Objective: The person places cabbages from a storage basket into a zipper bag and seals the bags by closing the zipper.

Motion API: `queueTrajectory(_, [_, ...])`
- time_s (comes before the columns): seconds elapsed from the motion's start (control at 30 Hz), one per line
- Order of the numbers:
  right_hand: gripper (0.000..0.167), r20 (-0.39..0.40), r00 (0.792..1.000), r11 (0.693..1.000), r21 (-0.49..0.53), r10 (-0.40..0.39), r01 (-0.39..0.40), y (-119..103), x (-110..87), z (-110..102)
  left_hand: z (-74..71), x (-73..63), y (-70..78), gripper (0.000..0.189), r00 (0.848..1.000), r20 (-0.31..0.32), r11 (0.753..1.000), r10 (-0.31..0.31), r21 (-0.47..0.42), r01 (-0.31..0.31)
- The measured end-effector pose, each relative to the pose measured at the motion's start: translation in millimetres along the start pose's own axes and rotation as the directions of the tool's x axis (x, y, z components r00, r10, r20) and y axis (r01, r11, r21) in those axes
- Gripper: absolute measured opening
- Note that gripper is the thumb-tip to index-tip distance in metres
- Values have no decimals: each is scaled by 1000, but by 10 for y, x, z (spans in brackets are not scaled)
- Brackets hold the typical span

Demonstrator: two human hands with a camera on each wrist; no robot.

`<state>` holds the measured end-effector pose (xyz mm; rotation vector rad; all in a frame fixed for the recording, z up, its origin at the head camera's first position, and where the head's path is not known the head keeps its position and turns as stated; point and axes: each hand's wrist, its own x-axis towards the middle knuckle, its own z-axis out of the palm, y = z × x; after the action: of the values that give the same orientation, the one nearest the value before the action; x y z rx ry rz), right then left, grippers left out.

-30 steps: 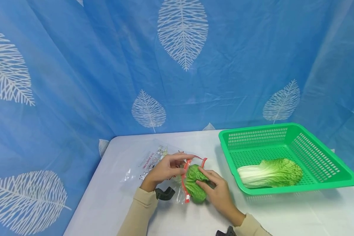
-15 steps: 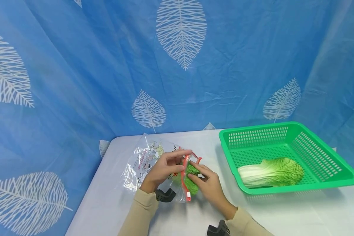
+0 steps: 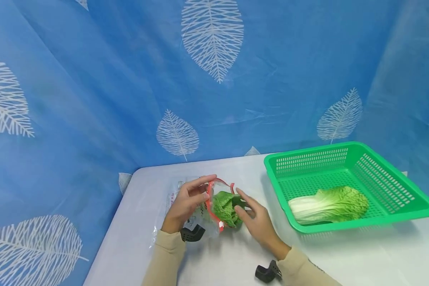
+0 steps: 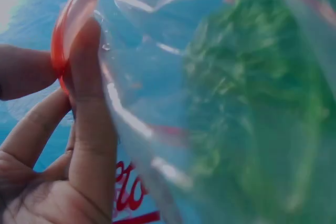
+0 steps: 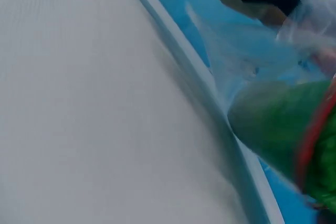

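My left hand (image 3: 190, 202) pinches the red zip edge (image 3: 208, 200) of a clear printed zip bag (image 4: 136, 77) between thumb and fingers. A head of lettuce (image 3: 224, 206) sits partly in the bag, its crinkled leaves showing at the spread mouth in the head view. Through the plastic it appears as a green mass in the left wrist view. My right hand (image 3: 259, 222) is at the lettuce's right side, thumb and index finger spread apart, fingertips right at the leaves. In the right wrist view the bagged lettuce (image 5: 273, 121) shows its rounded end.
To the right stands a green perforated basket (image 3: 397, 214) with a napa cabbage (image 3: 330, 204) lying in it. A white-covered table (image 3: 228, 266) carries everything. Behind it hangs a blue curtain (image 3: 271, 91) with white leaf prints.
The lettuce has gone partly into the bag, and its leaves now fill the mouth. Left hand and bag have shifted a little left. The right hand's thumb and index finger have spread apart.
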<state>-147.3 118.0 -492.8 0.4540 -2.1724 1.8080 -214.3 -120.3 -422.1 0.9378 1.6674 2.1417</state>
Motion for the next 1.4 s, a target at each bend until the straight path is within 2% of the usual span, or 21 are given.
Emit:
queueTrajectory(0.07, [50, -76, 996, 998, 3, -55, 56, 4, 11, -69, -18, -39, 61, 50, 999, -45, 1000, 18, -18, -19])
queueTrajectory(0.1, [48, -115, 992, 998, 10, -57, 59, 7, 12, -89, -21, -53, 86, 51, 997, -69, 999, 25, -30, -27])
queueTrajectory(0.17, [43, -180, 984, 999, 42, -9, 17, 11, 2, -99, -22, -63, 125, 52, 994, -100, 997, 52, -47, -57])
queueTrajectory(0.23, [41, -202, 976, 994, 91, 81, -64, 16, -30, -70, -20, -60, 143, 53, 989, -119, 994, 85, -57, -93])
queueTrajectory(0.3, [43, -174, 969, 977, 157, 174, -147, 14, -67, -15, -10, -49, 151, 54, 984, -131, 988, 121, -74, -132])
queueTrajectory(0.37, [46, -115, 966, 954, 221, 234, -204, -1, -94, 47, 7, -37, 148, 56, 980, -134, 983, 147, -95, -160])
queueTrajectory(0.5, [47, -32, 963, 909, 339, 268, -242, -83, -96, 128, 75, -9, 131, 56, 979, -124, 976, 164, -125, -179])
queueTrajectory(0.63, [50, -32, 977, 904, 387, 212, -184, -243, -45, 129, 171, 37, 112, 57, 982, -96, 969, 161, -176, -176])
queueTrajectory(0.87, [60, -56, 996, 941, 336, 66, -43, -579, 93, 86, 354, 88, 126, 58, 981, -7, 940, 194, -286, -188])
queueTrajectory(1.0, [61, -75, 997, 941, 337, 0, 26, -712, 164, 59, 413, 76, 171, 58, 981, -6, 930, 196, -316, -188])
queueTrajectory(1.17, [61, -118, 990, 939, 325, -76, 111, -811, 216, 12, 433, 52, 249, 60, 983, -14, 934, 185, -307, -180])
queueTrajectory(1.3, [53, -167, 979, 962, 229, -114, 151, -903, 304, -76, 409, 55, 346, 58, 984, -16, 956, 175, -236, -174])
queueTrajectory(1.4, [45, -156, 981, 983, 122, -117, 137, -1022, 441, -188, 366, 79, 476, 57, 987, -46, 973, 153, -166, -158])
